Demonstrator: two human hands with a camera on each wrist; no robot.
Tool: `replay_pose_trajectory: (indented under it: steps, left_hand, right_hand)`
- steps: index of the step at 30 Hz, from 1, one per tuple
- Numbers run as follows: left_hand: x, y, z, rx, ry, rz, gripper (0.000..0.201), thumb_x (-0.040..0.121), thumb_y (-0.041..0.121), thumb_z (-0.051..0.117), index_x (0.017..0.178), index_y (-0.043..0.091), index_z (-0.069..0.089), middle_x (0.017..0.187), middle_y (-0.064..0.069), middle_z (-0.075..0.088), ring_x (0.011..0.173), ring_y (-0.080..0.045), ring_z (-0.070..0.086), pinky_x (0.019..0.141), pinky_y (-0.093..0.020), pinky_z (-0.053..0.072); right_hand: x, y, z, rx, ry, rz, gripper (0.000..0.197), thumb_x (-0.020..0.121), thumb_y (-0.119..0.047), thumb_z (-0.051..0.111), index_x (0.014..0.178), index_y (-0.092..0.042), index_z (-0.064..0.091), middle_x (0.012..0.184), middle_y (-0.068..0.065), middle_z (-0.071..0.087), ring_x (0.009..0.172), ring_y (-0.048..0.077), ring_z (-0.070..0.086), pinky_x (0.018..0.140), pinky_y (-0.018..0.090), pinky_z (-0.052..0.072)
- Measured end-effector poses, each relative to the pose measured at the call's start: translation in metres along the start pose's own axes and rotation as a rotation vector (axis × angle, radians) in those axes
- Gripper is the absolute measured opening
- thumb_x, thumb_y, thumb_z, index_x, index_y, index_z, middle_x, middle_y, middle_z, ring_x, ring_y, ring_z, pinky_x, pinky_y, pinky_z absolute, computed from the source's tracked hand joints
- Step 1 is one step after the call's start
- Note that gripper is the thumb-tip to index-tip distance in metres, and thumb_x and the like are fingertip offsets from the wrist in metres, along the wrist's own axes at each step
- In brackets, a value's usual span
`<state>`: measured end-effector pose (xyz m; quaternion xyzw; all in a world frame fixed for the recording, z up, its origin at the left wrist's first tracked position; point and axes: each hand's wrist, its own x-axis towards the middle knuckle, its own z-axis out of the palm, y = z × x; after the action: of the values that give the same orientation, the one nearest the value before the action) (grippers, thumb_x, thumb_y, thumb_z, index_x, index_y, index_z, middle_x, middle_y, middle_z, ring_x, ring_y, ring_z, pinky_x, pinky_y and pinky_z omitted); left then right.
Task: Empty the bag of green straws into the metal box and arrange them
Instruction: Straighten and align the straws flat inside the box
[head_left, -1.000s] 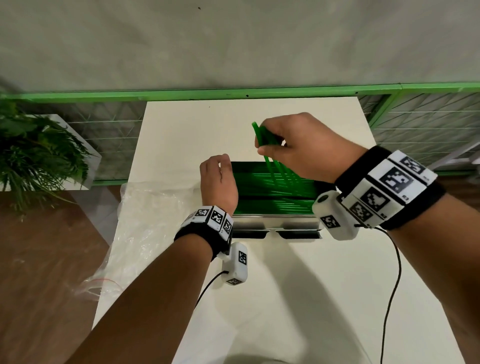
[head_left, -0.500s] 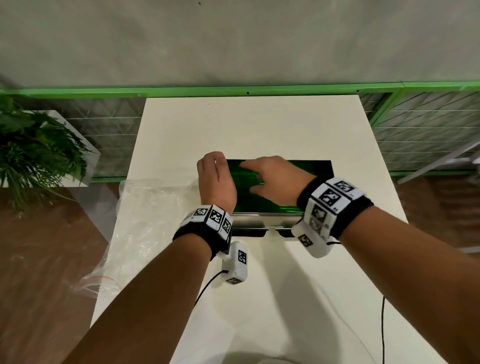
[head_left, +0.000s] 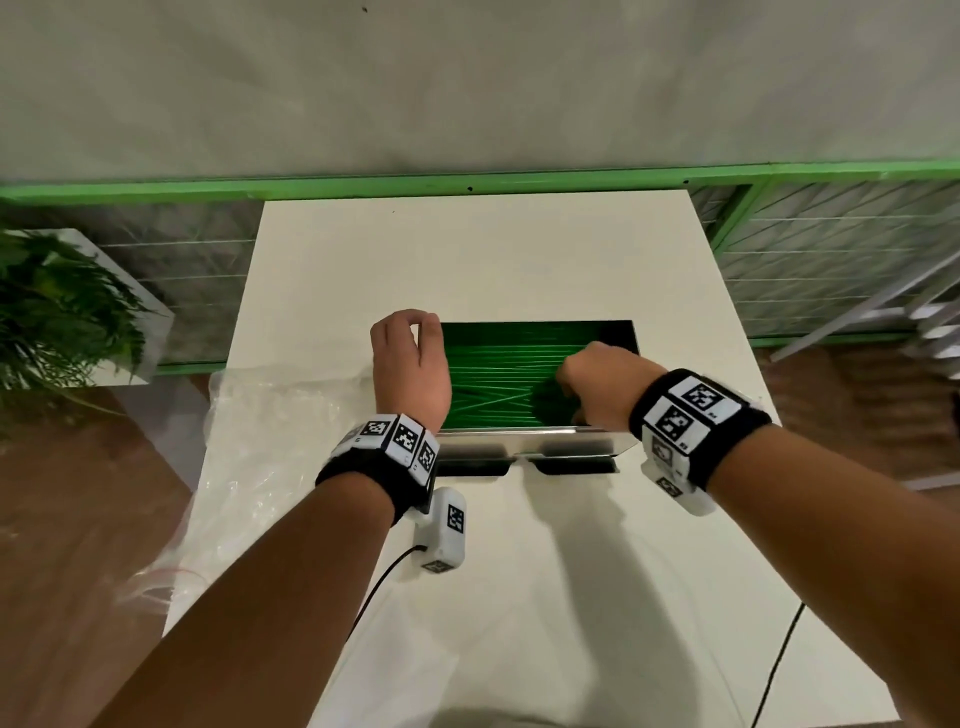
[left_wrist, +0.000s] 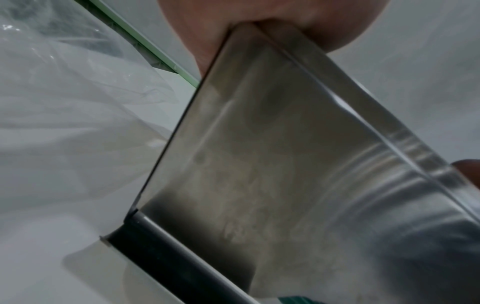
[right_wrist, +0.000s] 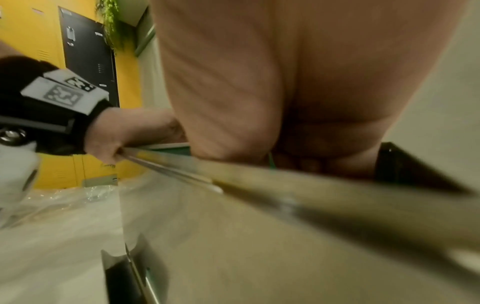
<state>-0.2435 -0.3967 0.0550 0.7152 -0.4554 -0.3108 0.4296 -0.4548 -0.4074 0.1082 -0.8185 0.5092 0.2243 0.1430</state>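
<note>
The metal box stands mid-table, filled with green straws lying lengthwise; a few cross near the front. My left hand grips the box's left wall, its fingers curled over the steel rim. My right hand is inside the box at the front right, fingers curled down into the straws. The right wrist view shows its palm above the rim, with a green straw between the fingers. The clear plastic bag lies crumpled left of the box.
The white table is narrow, with wooden floor on both sides. A green rail and a grey wall run behind it. A potted plant hangs at the far left. Black cables trail from my wrist cameras.
My right hand lowered a raised bunch of straws into the box, lay flat on the pile, then shifted right and curled its fingers. My left hand stayed on the box's wall.
</note>
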Motion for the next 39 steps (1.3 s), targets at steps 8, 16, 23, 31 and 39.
replay_pose_trajectory:
  steps: [8,16,23,31,39]
  left_hand:
    - [0.001,-0.001,0.001,0.005,0.001,-0.001,0.023,0.107,0.034,0.043,0.114,0.018,0.058,0.132,-0.002,0.047,0.111,-0.017,0.056,0.099,-0.028,0.042]
    - [0.0,0.0,0.0,0.008,-0.011,-0.009,0.023,0.107,0.035,0.042,0.115,0.02,0.057,0.132,0.0,0.047,0.114,-0.017,0.055,0.103,-0.032,0.044]
    - [0.0,0.0,0.0,-0.007,-0.012,-0.024,0.022,0.107,0.036,0.042,0.113,0.021,0.057,0.132,0.0,0.047,0.115,-0.018,0.056,0.104,-0.035,0.045]
    - [-0.001,0.004,-0.001,0.012,-0.024,-0.038,0.021,0.108,0.033,0.041,0.112,0.021,0.057,0.129,-0.002,0.049,0.099,-0.014,0.054,0.085,-0.017,0.033]
    - [0.0,0.002,-0.001,0.026,-0.013,-0.044,0.024,0.108,0.031,0.039,0.113,0.018,0.059,0.128,-0.006,0.052,0.082,-0.002,0.052,0.077,-0.011,0.03]
  right_hand:
    - [0.009,0.002,0.0,0.054,-0.053,0.044,0.026,0.086,-0.005,0.068,0.112,-0.007,0.066,0.105,0.015,0.068,0.093,0.033,0.066,0.081,0.038,0.057]
    - [-0.009,0.016,-0.032,0.218,0.054,0.008,0.016,0.085,-0.025,0.078,0.1,-0.02,0.073,0.086,-0.004,0.067,0.085,0.02,0.064,0.077,0.031,0.051]
    - [-0.056,0.052,-0.067,0.117,0.182,0.119,0.008,0.087,-0.014,0.071,0.09,-0.022,0.073,0.082,-0.005,0.065,0.079,0.019,0.057,0.072,0.028,0.043]
    - [-0.029,0.01,-0.033,0.191,0.116,-0.002,0.034,0.091,-0.023,0.067,0.124,-0.017,0.065,0.116,0.005,0.065,0.109,0.027,0.061,0.087,0.032,0.047]
    - [0.015,-0.022,0.004,0.295,0.004,-0.044,0.04,0.1,-0.034,0.053,0.139,-0.026,0.057,0.131,0.01,0.055,0.121,0.031,0.055,0.1,0.037,0.045]
